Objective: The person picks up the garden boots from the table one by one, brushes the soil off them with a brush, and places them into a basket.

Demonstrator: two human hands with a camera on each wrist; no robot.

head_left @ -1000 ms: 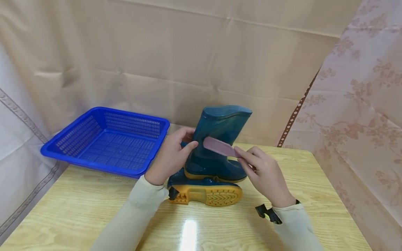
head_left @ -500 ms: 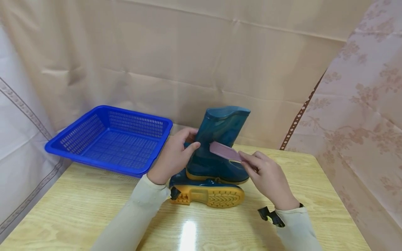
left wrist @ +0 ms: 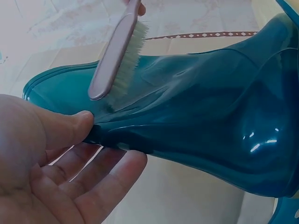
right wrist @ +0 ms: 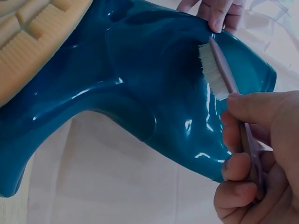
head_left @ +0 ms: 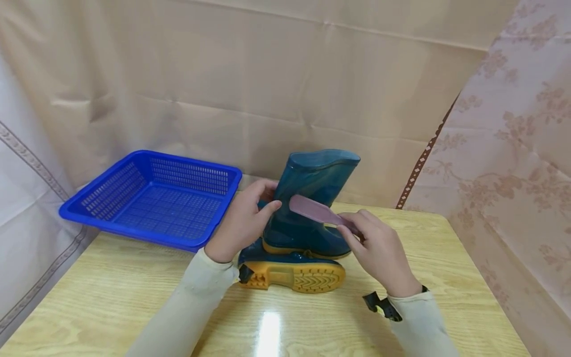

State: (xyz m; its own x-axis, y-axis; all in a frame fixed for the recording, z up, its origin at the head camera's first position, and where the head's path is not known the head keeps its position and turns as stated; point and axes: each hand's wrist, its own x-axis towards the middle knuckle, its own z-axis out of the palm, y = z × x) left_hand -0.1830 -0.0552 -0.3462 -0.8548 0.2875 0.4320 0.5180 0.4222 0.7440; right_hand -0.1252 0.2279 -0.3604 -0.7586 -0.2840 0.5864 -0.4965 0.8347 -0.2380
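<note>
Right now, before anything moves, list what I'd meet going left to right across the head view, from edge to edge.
White cloth with patterned trim → rectangular blue plastic basket → left hand → upright glossy teal boot → right hand → pale pink floral cloth.

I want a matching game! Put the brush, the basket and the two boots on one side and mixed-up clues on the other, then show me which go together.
Things:
1. brush
2. basket
3. standing boot
4. lying boot

Clues:
A. on its side, yellow sole showing
B. held in the right hand
C. bright blue, with lots of little holes
D. held by the left hand

Right pairs: 1-B, 2-C, 3-D, 4-A
</note>
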